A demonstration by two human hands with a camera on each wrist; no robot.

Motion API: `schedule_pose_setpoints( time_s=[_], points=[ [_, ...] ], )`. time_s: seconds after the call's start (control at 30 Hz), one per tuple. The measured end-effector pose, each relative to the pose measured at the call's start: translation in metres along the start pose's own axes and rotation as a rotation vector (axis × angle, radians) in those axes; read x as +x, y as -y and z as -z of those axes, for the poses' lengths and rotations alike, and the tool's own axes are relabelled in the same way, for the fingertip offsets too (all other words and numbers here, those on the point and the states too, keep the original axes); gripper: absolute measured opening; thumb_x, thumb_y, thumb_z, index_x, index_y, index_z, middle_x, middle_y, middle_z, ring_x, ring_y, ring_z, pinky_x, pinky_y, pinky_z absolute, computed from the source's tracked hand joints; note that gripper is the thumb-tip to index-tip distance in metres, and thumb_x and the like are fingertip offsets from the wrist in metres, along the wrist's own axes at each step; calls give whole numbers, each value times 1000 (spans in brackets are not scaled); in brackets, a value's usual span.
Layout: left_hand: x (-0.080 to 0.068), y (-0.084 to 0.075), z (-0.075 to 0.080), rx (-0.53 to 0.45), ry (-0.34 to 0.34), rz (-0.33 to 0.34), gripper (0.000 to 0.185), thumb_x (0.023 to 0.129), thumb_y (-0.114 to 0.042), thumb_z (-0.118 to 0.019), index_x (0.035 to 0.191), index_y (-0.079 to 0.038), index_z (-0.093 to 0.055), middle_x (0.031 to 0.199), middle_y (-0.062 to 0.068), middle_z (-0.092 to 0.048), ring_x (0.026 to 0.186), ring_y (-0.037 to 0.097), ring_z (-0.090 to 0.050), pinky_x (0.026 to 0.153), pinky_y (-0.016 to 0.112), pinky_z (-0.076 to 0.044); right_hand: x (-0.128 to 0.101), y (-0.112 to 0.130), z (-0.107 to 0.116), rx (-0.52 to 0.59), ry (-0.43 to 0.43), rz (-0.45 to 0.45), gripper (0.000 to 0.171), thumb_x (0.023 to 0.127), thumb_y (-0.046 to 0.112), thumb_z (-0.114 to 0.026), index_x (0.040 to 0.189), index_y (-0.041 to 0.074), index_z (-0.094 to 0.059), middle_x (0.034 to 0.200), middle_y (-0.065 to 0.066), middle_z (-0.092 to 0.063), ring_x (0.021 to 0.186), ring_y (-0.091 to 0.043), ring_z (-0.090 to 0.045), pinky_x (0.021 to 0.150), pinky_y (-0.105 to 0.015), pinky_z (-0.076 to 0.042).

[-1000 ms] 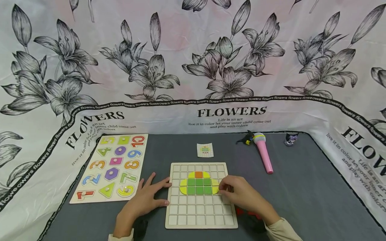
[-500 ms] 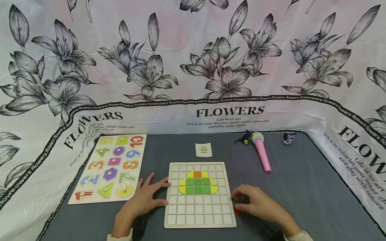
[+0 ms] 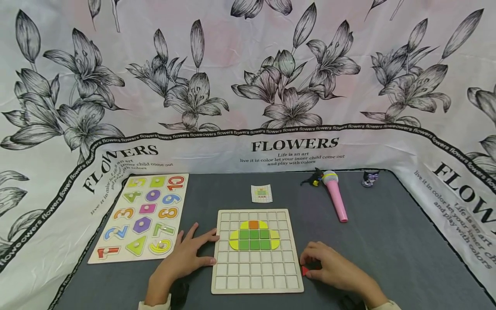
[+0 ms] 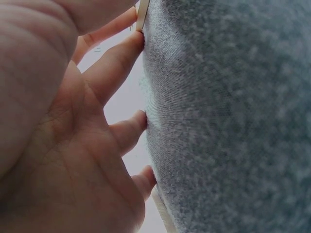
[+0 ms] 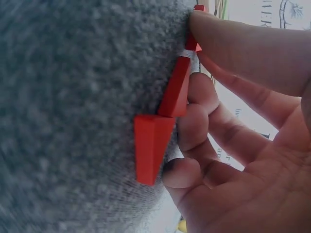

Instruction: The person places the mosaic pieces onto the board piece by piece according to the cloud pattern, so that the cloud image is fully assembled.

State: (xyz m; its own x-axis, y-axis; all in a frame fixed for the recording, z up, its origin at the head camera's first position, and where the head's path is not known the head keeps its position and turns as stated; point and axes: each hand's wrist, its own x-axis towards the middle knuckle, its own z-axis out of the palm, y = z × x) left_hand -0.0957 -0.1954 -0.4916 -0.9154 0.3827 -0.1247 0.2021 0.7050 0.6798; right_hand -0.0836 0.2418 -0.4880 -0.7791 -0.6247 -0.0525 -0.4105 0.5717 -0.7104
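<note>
A pale wooden grid board [image 3: 231, 282] lies on the dark cloth; green squares [image 3: 255, 239], yellow rounded pieces [image 3: 234, 239] and an orange square [image 3: 253, 224] form a shape in its upper half. My left hand [image 3: 182, 256] is spread, its fingertips and thumb touching the board's left edge. Beside the lower right edge, my right hand [image 3: 337, 268] pinches a red triangular block [image 3: 304, 271] between thumb and forefinger. The right wrist view shows two more red blocks lying on the cloth near the curled fingers, one nearer [image 5: 149, 148] and one farther [image 5: 176, 90].
A number-and-shape puzzle board [image 3: 121, 201] lies to the left. Behind the grid board is a small pattern card [image 3: 261, 193]. A pink toy microphone [image 3: 338, 200], a black figure [image 3: 313, 178] and a small dark purple figure [image 3: 370, 178] sit at the back right.
My right hand has moved off the board's yellow pieces, down and right to the red block on the cloth. My left hand has stayed at the board's edge.
</note>
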Motion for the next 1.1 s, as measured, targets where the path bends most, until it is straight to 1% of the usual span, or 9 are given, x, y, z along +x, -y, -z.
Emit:
schedule_pose_setpoints(
  time_s=[0.1,0.27,0.4,0.5,0.6,0.73,0.97,1.1],
  points=[
    [0,0,0,4,1,14,73,88,-33,-89,154,-17,-62,159,5,-55,161,50,-10,122,74,5,1,0,-1,-5,-29,21,22,93,17,-86,100,26,-67,97,14,-56,90,-6,-53,74,-29,-49],
    [1,-1,0,13,6,18,70,88,-33,-89,152,-18,-64,162,5,-51,161,50,-10,121,75,5,3,1,1,62,-47,29,17,96,13,-82,94,22,-67,87,15,-60,78,-3,-57,65,-26,-50],
    [2,-2,1,6,7,10,72,88,-33,-89,154,-17,-62,160,6,-54,160,51,-10,121,76,5,5,2,5,114,-39,14,15,98,9,-78,92,19,-69,82,14,-63,72,-3,-58,61,-26,-52],
    [2,-1,0,5,9,12,74,88,-32,-89,155,-16,-60,157,5,-57,160,51,-10,120,76,5,7,5,8,133,-43,0,15,99,9,-77,92,19,-69,79,14,-62,67,-3,-57,57,-25,-51],
    [1,0,0,5,12,16,76,88,-32,-89,156,-16,-59,156,5,-58,160,51,-10,120,76,5,11,9,8,129,-66,22,15,100,10,-77,92,20,-69,79,14,-63,66,-3,-57,56,-25,-51],
    [0,0,1,7,11,15,76,88,-32,-89,156,-16,-59,154,4,-60,160,51,-10,120,77,5,22,17,6,105,-95,67,16,99,11,-78,91,21,-68,84,14,-66,71,-3,-58,60,-25,-50],
    [0,2,1,7,11,10,75,88,-32,-89,156,-16,-60,155,5,-59,160,52,-10,119,77,5,43,33,1,74,-93,88,19,98,8,-77,90,21,-67,85,15,-68,74,-3,-58,63,-24,-51],
    [0,3,1,0,15,3,76,89,-34,-88,156,-16,-59,155,4,-59,160,52,-9,119,77,6,54,41,0,65,-87,100,18,98,8,-77,91,21,-68,84,15,-65,74,-3,-57,64,-25,-50]
  ],
)
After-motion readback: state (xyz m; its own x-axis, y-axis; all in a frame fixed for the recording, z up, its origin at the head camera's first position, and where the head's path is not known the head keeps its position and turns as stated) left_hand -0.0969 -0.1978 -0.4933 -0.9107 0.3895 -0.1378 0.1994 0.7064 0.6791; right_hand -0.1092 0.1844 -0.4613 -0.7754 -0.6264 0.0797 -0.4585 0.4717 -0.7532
